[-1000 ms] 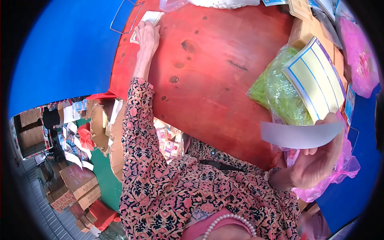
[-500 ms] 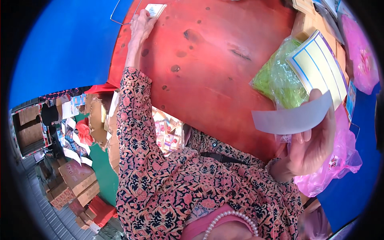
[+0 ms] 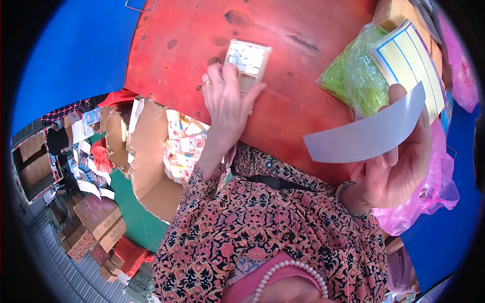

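Observation:
A small rectangular box (image 3: 248,56) with white pieces showing on its top face is on the red tabletop (image 3: 288,101). My left hand (image 3: 227,96), with a ring on one finger, grips its near end between thumb and fingers. On the right, my right hand (image 3: 399,174) is raised above the table and pinches a curved, pale translucent strip (image 3: 366,132) between thumb and fingertips. The strip's long free end points left. Just behind that hand, a cream label sheet with blue lines (image 3: 406,58) leans over a clear plastic bag of bright green shreds (image 3: 353,70).
A torn-open cardboard box (image 3: 151,161) holding several small printed packs (image 3: 187,144) stands left of my lap. Pink plastic bags (image 3: 427,194) lie at the right, beside a blue surface (image 3: 459,151). Wooden blocks (image 3: 391,12) sit at the far right. Several cartons (image 3: 98,217) are stacked lower left.
My left hand has drawn the small box from the table's far left edge toward me and rightward. My right hand still holds the strip, shifted slightly.

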### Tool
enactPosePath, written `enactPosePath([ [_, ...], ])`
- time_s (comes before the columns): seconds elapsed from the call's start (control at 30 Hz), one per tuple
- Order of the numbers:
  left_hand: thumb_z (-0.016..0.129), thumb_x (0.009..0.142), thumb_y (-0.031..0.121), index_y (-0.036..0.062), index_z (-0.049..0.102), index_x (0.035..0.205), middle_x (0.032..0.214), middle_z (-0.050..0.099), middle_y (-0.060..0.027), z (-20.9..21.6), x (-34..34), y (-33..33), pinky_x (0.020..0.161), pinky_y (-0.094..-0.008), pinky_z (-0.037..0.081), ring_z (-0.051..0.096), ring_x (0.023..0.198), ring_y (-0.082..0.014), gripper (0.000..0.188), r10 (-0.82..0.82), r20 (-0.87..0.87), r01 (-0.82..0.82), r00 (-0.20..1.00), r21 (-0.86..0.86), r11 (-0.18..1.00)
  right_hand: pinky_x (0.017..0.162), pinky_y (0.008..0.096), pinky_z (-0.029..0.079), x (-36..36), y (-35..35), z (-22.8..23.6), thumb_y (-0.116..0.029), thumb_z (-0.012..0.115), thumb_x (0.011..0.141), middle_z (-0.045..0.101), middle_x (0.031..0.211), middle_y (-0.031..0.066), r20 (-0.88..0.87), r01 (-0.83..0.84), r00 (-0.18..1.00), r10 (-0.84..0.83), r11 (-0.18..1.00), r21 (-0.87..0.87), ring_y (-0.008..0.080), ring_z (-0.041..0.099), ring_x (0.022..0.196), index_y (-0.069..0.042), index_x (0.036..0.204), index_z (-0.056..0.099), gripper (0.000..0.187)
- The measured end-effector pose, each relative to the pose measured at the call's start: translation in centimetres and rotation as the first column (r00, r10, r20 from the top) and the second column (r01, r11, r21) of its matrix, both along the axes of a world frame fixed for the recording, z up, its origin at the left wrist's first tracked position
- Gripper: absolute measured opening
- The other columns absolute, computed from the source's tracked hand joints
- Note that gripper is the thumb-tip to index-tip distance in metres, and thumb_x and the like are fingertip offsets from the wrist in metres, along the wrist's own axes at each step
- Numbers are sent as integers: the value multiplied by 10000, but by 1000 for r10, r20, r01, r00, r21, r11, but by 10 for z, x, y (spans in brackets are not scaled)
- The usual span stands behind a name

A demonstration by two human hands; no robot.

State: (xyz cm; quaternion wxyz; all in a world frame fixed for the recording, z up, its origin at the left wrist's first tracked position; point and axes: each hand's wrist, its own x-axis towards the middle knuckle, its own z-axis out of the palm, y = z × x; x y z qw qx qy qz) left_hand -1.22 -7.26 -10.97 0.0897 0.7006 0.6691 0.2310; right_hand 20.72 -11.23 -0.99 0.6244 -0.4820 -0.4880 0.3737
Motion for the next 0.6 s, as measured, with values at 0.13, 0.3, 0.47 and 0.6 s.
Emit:
enactPosePath([
  [0.13, 670, 744, 184, -5, 521, 996, 1094, 463, -192, 27, -5, -13, 864, -397, 381, 466, 1035, -319, 349, 32, 285, -32, 958, -5, 999, 651, 225, 466, 2, 11, 1, -30, 518, 834, 445, 1229, 261, 273, -158, 956, 106, 972, 176, 132, 547, 880, 121, 1280, 301, 518],
  [0.3, 571, 835, 120, -72, 500, 1112, 1096, 543, -184, 91, -5, -24, 869, -319, 427, 554, 987, -249, 344, -300, 834, 181, 463, 242, 953, 596, 237, 458, -25, 22, 22, -100, 475, 870, 599, 805, 127, -299, 29, 954, -12, 998, 51, 179, 596, 715, 90, 1024, 484, 245],
  [0.47, 793, 591, 300, -100, 323, 1276, 1208, 486, -208, 83, 18, -34, 959, -368, 371, 506, 1089, -274, 923, -360, 830, 380, 425, 197, 904, 503, 233, 381, -65, 33, 7, -91, 472, 883, 572, 740, 117, 368, -83, 928, -57, 931, 355, 137, 503, 585, 57, 845, 553, 173],
  [0.6, 825, 553, 164, -87, 281, 1294, 1195, 497, -170, 74, 30, -42, 960, -353, 361, 490, 1096, -236, 953, -151, 986, 235, -68, 163, 958, 607, 267, 433, -67, 41, -13, -83, 543, 835, 575, 864, 161, 344, -378, 899, 270, 874, 304, 222, 551, 699, 62, 967, 576, 199],
])
